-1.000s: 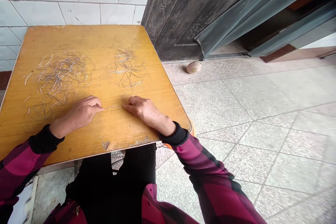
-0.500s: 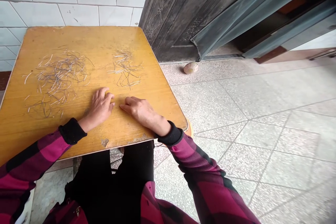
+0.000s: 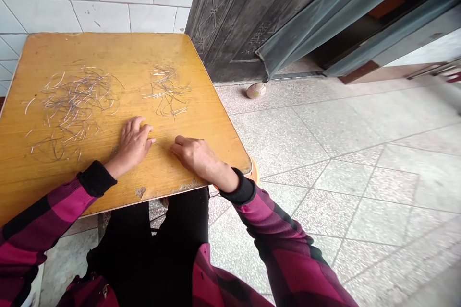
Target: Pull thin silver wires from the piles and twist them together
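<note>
My left hand (image 3: 134, 144) rests on the wooden tabletop (image 3: 118, 48), fingers loosely bent and the thumb apart from the index finger. Nothing shows in its grasp. To the right, my right hand (image 3: 197, 156) is closed, its fingertips pinched low over the wood; whatever it may hold is too thin or hidden to make out. A gap separates the two hands. Beyond the left hand lies a large tangled heap of thin wire pieces (image 3: 77, 98), silvery and dark. A smaller pile of similar wires (image 3: 167, 91) lies ahead, between and beyond both hands.
White wall tiles (image 3: 104, 17) border the table's far side. A dark carved door (image 3: 230, 24) and a grey-green curtain (image 3: 309, 24) stand at the right. A worn ball (image 3: 256, 90) sits on the speckled floor (image 3: 288, 153). The table's near edge is chipped.
My right hand has drawn slightly to the right, widening the gap from my left hand. The left hand keeps nearly the same pose. The whole view has shifted a little.
</note>
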Demonstrator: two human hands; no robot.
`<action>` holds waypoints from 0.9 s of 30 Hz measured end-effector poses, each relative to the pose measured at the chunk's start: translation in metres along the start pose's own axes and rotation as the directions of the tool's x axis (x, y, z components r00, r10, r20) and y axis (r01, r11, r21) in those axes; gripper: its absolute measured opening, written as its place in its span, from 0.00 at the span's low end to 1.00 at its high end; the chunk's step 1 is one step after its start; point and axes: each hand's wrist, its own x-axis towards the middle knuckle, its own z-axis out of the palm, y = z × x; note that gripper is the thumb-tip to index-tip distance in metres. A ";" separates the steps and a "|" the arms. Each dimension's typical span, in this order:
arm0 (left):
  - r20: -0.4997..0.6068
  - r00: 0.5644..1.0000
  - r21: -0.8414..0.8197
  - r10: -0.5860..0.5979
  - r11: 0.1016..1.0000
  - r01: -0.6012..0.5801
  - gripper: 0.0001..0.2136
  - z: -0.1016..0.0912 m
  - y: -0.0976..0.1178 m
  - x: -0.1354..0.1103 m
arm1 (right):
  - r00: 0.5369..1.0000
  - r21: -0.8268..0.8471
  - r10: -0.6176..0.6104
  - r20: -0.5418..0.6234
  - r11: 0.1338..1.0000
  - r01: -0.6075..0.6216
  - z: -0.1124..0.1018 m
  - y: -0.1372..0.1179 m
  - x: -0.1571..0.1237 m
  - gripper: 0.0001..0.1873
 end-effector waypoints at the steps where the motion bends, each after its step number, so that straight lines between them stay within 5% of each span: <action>1: 0.004 1.000 0.003 -0.001 1.000 0.001 0.09 0.000 0.000 0.000 | 1.000 0.052 0.003 -0.002 0.999 -0.003 0.000 -0.002 -0.001 0.13; 5: 0.020 1.000 0.014 -0.009 1.000 0.009 0.10 0.001 0.000 0.001 | 1.000 0.416 -0.016 -0.022 0.909 0.024 0.006 -0.010 0.000 0.10; 9: 0.027 0.999 0.035 -0.031 0.999 0.030 0.11 0.002 0.000 0.002 | 0.991 0.759 0.134 0.021 0.643 -0.103 0.020 -0.021 -0.009 0.10; 13: 0.032 0.999 0.053 -0.038 0.998 0.036 0.11 0.003 0.001 0.002 | 0.948 0.882 0.314 0.056 0.429 -0.194 0.032 -0.038 -0.029 0.20; 17: 0.046 0.998 0.037 -0.045 0.998 0.043 0.12 0.003 0.000 0.003 | 0.935 0.818 0.350 -0.054 0.553 -0.160 0.035 -0.050 -0.037 0.20; 22: 0.055 0.998 0.028 -0.044 0.999 0.042 0.12 0.004 -0.002 0.004 | 0.971 0.654 0.222 -0.091 0.749 -0.110 0.029 -0.054 -0.034 0.18; 27: 0.054 0.997 0.038 -0.057 0.998 0.055 0.12 0.004 -0.002 0.004 | 0.958 0.483 0.271 -0.098 0.854 -0.192 0.030 -0.068 -0.034 0.14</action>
